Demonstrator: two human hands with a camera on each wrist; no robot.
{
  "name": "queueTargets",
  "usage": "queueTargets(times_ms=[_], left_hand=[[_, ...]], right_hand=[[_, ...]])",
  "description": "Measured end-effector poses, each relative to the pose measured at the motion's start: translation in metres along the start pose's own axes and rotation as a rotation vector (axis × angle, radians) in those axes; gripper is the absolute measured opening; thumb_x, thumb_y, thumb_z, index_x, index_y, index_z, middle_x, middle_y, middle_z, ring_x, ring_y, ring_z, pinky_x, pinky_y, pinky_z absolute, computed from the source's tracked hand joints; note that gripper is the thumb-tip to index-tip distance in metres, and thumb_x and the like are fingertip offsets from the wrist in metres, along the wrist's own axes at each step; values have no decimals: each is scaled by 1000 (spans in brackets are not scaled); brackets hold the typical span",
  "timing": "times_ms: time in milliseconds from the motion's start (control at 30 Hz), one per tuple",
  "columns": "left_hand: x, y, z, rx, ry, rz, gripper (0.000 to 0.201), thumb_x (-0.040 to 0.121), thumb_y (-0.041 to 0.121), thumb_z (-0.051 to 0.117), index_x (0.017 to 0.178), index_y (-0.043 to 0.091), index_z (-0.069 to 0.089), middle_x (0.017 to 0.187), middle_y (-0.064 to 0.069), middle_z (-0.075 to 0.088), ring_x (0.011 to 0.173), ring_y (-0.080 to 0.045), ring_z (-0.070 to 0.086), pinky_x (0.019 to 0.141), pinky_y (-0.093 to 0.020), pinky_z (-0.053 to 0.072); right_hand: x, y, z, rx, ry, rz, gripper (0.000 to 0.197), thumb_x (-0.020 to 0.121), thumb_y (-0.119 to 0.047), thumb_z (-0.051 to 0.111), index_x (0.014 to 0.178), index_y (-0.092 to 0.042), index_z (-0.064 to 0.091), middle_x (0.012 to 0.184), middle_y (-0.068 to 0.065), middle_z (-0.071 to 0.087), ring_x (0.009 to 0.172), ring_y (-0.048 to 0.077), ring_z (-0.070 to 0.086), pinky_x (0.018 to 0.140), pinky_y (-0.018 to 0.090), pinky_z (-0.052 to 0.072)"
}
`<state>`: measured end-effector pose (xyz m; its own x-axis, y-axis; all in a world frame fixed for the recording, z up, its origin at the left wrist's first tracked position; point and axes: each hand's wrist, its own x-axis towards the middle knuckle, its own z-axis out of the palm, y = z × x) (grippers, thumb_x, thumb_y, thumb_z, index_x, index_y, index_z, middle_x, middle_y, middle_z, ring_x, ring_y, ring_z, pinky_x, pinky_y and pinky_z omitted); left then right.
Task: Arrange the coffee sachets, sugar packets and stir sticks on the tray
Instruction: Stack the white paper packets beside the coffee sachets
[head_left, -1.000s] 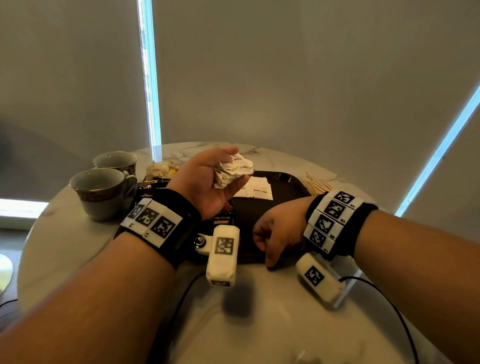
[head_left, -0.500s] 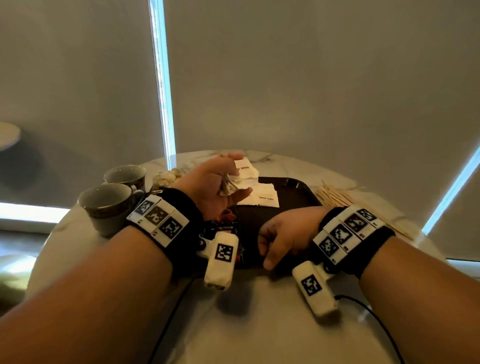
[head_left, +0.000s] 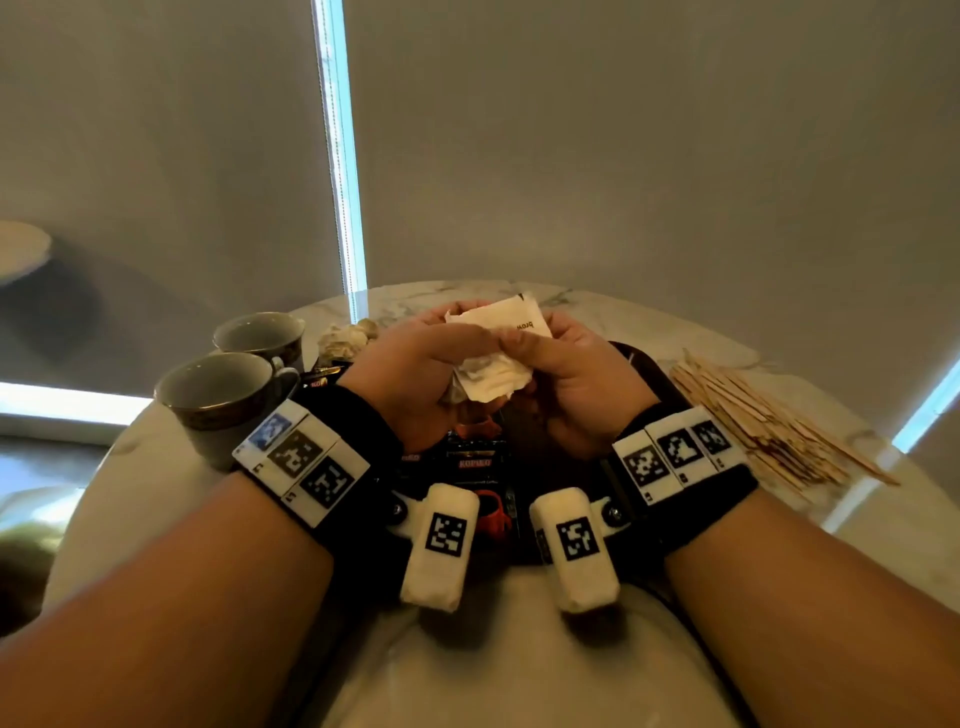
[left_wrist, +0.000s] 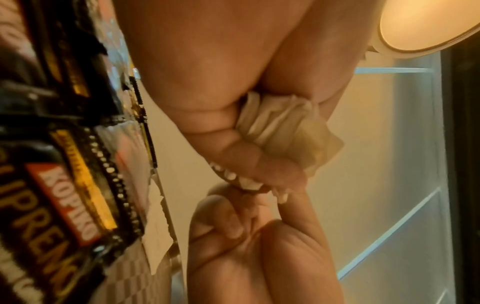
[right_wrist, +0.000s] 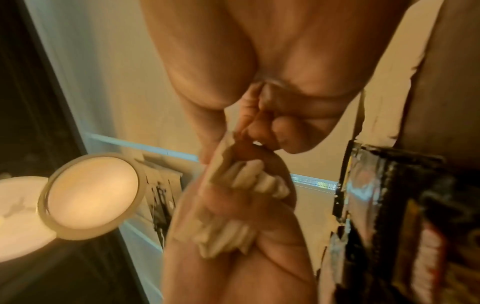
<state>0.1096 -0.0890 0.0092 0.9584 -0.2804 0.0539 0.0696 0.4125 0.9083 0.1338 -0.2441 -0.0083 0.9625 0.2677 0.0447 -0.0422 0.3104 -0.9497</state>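
Both hands meet above the dark tray (head_left: 645, 372) and hold one bundle of white sugar packets (head_left: 492, 364). My left hand (head_left: 467, 332) grips the crumpled lower part of the sugar packets (left_wrist: 280, 127). My right hand (head_left: 540, 343) pinches the same bundle's right side, thumb against it, and the sugar packets (right_wrist: 239, 197) fan out between the fingers. Black Kopiko coffee sachets (head_left: 475, 462) lie on the tray's near left part, under the wrists. A loose pile of wooden stir sticks (head_left: 753, 415) lies on the table to the right of the tray.
Two grey cups (head_left: 218, 395) (head_left: 260, 332) stand at the left on the round marble table (head_left: 519, 665). A small heap of crumpled pale wrappers (head_left: 348, 335) sits behind the cups. Grey blinds close off the far side.
My right hand has risen from the tray's front edge and joined the left hand on the sugar packets. The left hand stays raised with the bundle.
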Motion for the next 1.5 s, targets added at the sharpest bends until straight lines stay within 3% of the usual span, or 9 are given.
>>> queueTargets(times_ms=[100,333,467,700,867,1033,1167,1367,1500], left_hand=[[-1,-4,-2,-22,-45,-38,35,91,6,61,125,4,60,102,-18,70,87,-31,72,69,-34,58],[0,-4,2,-31,19,-55,30,93,-7,51,120,3,58,108,-22,70,96,-36,71,76,-40,61],[0,-2,3,-51,58,-67,29,93,-10,47,108,6,67,99,-19,74,89,-32,73,74,-35,62],[2,-3,1,-5,139,-91,40,92,-11,46,119,13,62,117,-21,62,96,-41,71,71,-56,62],[0,-1,5,23,174,-24,40,90,-15,44,111,12,65,114,-19,58,84,-35,69,51,-33,57],[1,-2,2,47,174,-80,20,91,-5,53,99,10,63,101,-19,69,74,-28,69,46,-26,52],[-1,-4,2,45,131,-74,36,76,10,73,109,6,61,90,-15,70,67,-23,69,47,-24,52],[-1,-1,2,87,203,-77,19,92,-8,57,105,4,62,95,-20,71,64,-25,72,45,-26,54],[2,1,1,13,278,-4,23,93,-9,53,99,9,66,108,-18,64,71,-27,72,49,-28,56]], right_hand=[[-1,0,-3,90,50,-29,50,90,-7,67,132,12,48,86,14,68,63,20,63,51,28,52],[-4,3,0,103,22,-16,64,82,-16,72,135,10,49,133,39,52,113,52,54,98,62,45],[-1,3,-6,72,29,-58,48,88,-17,57,129,6,58,118,27,63,92,34,62,71,36,47],[7,8,-13,219,144,-97,17,95,1,41,94,-4,57,73,9,62,67,21,65,56,31,55],[6,7,-15,221,119,-86,15,91,0,44,100,-5,55,74,9,60,58,13,58,44,21,42],[4,10,-10,203,124,-79,38,89,6,53,128,3,53,81,9,66,53,9,53,41,20,39],[2,11,-6,149,130,-74,26,92,7,54,116,-2,56,78,8,66,53,10,55,42,20,41],[1,10,-8,147,103,-61,15,96,0,47,108,-3,55,72,5,68,56,11,56,45,22,41],[19,16,-23,225,336,-22,14,98,-1,47,109,-4,55,64,0,62,50,8,53,42,21,38]])
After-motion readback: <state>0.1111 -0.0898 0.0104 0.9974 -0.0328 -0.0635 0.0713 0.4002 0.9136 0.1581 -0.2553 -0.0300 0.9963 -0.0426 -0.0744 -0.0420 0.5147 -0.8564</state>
